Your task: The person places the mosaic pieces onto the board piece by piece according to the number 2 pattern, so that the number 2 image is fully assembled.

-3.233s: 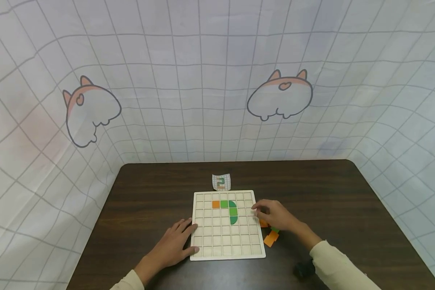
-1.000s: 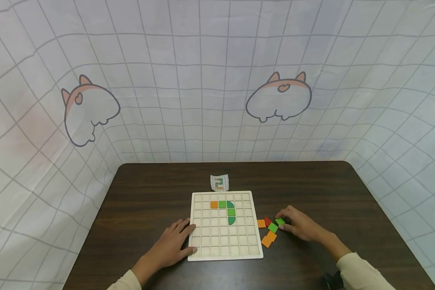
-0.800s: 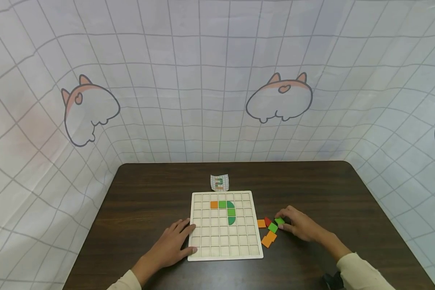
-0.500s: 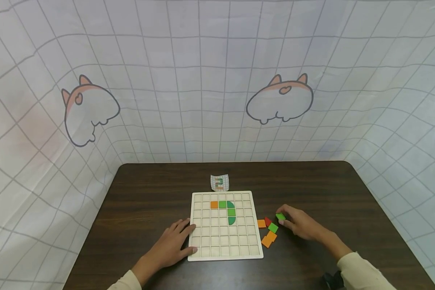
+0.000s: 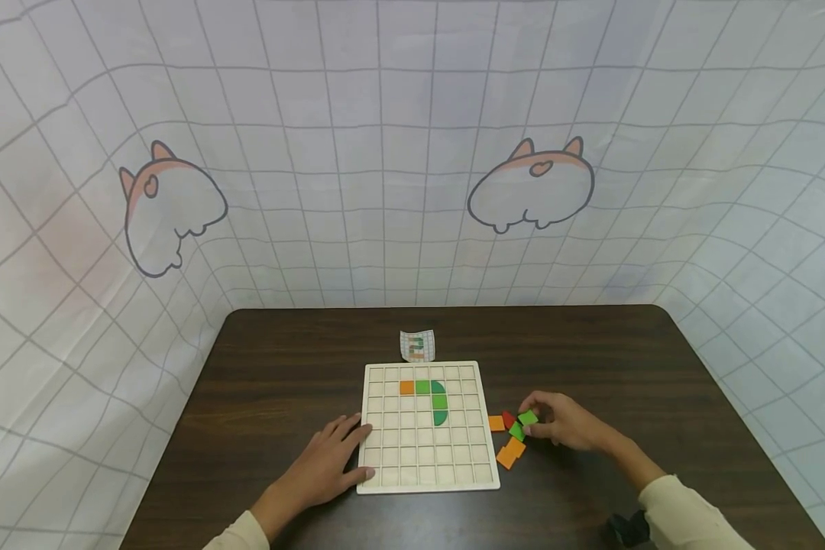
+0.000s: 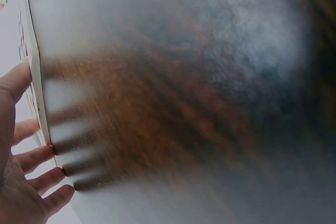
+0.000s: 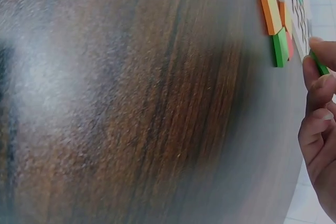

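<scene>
1. Pinched in the right hand [image 5: 567,422]: a green tile [image 5: 528,418], partly covering another green tile [image 5: 516,432]; impossible to tell whether touching.
2. Spread, fingers extended, against the left edge of the board [image 5: 409,456]: the left hand [image 5: 323,464].
3. Already in cells: an orange square [image 5: 407,387], two green squares [image 5: 422,387], two dark-green rounded pieces [image 5: 441,418].
4. Left unplaced, right of the board: orange tiles [image 5: 496,423], a red piece [image 5: 508,419], both green tiles.
5. Beyond: a patterned card [image 5: 417,347], too small to read cell by cell.
6. Cut off in the right wrist view: part of the right hand.
</scene>
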Demonstrator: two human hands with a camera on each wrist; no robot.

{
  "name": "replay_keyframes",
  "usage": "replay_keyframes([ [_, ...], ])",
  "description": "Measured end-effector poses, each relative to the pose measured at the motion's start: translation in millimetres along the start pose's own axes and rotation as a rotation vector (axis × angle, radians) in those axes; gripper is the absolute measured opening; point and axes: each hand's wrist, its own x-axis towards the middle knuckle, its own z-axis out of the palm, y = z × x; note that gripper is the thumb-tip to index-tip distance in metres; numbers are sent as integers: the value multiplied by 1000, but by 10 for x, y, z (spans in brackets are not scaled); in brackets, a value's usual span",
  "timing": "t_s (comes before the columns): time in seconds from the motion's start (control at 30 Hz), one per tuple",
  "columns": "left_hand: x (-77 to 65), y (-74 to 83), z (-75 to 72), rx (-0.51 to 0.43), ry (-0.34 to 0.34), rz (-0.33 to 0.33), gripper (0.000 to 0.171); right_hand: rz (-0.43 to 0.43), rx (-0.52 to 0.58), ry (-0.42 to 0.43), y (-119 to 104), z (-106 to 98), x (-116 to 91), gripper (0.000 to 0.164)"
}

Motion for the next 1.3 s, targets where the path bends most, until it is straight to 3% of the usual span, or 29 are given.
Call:
replay_keyframes([
  [0.4,1,8,-15,-10,-2,14,71,-96,104,24,-52,57,60,30],
  [0.97,5,16,-14,-15,-5,13,70,-140,151,-42,-148,170,200,29],
  [1.3,4,7,-25,-2,-11,3,71,-215,198,-45,-157,244,275,32],
])
